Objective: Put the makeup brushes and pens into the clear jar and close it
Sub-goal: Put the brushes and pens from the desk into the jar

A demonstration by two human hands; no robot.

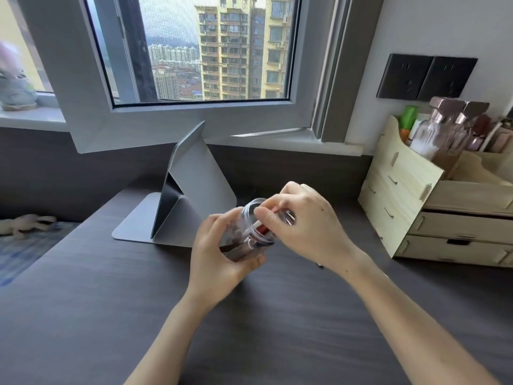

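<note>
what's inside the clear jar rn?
Inside the clear jar, tilted in the left hand, are dark brush-like items at the bottom. A red-and-white pen is going in through the mouth, held by the right hand. The count is unclear; fingers cover parts. No lid visible.

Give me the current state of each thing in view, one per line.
clear jar: open, no lid, tilted, items already inside.
left hand: gripping the jar body.
right hand: pushing the red and white pen in.
red and white pen: partway through the mouth.
wooden organizer: drawers closed.
window: swung open inward.
</note>
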